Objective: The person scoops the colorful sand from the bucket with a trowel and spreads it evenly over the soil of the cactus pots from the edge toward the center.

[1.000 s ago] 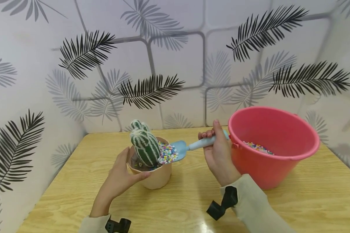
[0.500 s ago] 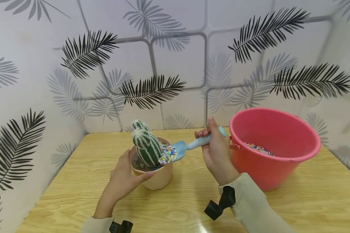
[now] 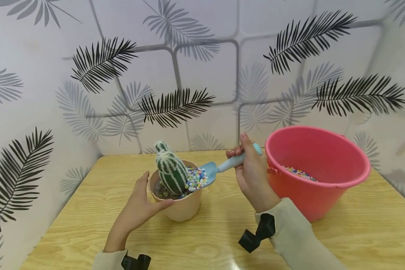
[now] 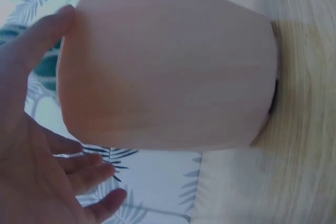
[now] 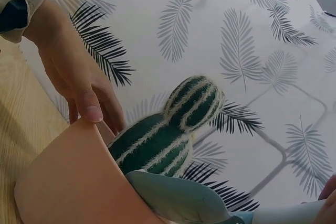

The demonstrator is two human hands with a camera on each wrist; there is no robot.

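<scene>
Pink bucket (image 3: pixel 324 195): head view only; right hand (image 3: pixel 254 176) grips trowel (image 3: pixel 227 165), left hand (image 3: pixel 137 208) spread at pot (image 4: pixel 168 66).

Left grip (image 3: pixel 138 210) spread, thumb (image 3: pixel 161 205) apart; right grip (image 3: pixel 254 176) curled, thumb extended.

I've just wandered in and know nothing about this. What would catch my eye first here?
Probably the big pink bucket on the right side of the table, with colorful pebbles inside. Next, the green, white-striped cactus leaning in a peach pot, the left hand at its rim. Between bucket and pot, the right hand grips a light-blue trowel, its blade at the pot's rim.
</scene>
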